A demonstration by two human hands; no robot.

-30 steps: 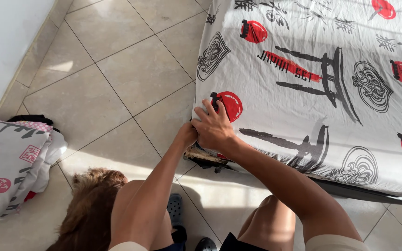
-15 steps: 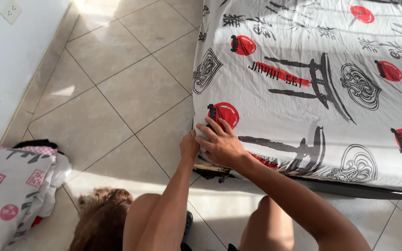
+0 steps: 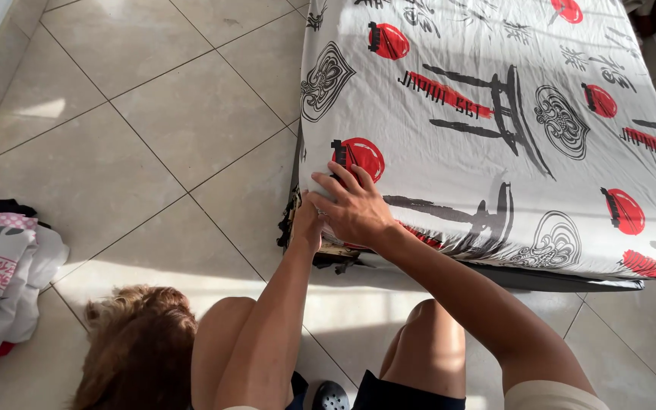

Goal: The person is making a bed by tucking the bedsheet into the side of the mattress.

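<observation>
since a sec ago our right hand (image 3: 354,209) slid flatter onto the printed sheet (image 3: 495,114) at the mattress corner (image 3: 309,216), fingers spread, not gripping. left hand (image 3: 307,224) now sits lower at the corner edge; can't tell its grip. sheet looks nearly seated there.

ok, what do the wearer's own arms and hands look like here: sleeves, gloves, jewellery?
Both arms are bare from wrist to upper arm. Pale beige short sleeves show only at the bottom edge, clearest on the right sleeve. The left hand and right hand wear no gloves. No watch or bracelet shows; rings are too small to tell.
</observation>
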